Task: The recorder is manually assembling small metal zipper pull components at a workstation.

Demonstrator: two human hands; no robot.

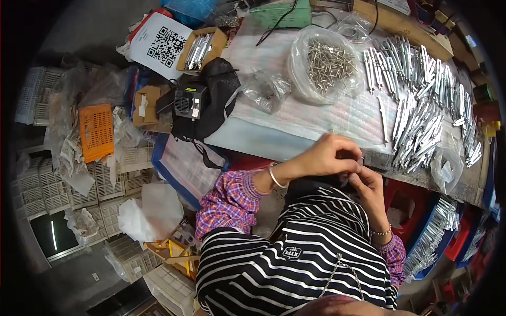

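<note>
Both hands [350, 168] at bench edge [390, 160]

White square-code sign [167, 45] at table's far left; open cardboard box [202, 50] of metal parts just beside; clear plastic bag [326, 66] of metal pins mid-table; smaller clear bag [266, 89] nearer.

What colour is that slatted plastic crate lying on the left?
Orange: the plastic crate shows clearly in the head view, among white crates.

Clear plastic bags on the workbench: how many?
3. A large open bag of metal rivets at top centre, a small crumpled bag left of it beside the black pouch, and one at the bench's right edge. More may lie hidden under the metal parts.
</note>
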